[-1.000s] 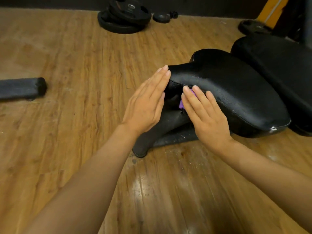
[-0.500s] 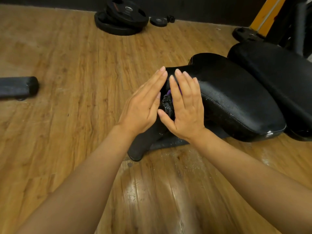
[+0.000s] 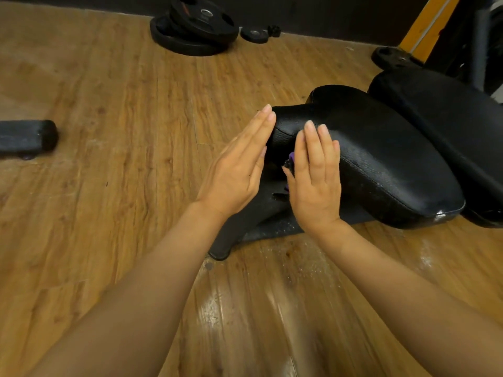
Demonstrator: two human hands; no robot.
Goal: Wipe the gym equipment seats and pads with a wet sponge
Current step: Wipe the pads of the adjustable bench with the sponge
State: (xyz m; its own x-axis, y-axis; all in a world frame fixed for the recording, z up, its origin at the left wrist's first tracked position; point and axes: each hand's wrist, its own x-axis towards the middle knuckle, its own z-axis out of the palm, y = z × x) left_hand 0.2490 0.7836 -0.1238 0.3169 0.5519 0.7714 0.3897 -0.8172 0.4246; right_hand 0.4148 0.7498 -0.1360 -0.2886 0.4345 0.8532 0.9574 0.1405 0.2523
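The right hand (image 3: 315,183), fingers straight, has slid the purple sponge (image 3: 290,159) from the seat (image 3: 381,159) top round to its narrow front edge, pressing it there while the flat, empty left hand (image 3: 239,170) steadies the nose, so this end is getting wiped.

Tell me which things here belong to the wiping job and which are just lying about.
In the job: sponge, seat pad, back pad, left hand, right hand.
Lying about: weight plates, small plate, foam roller.
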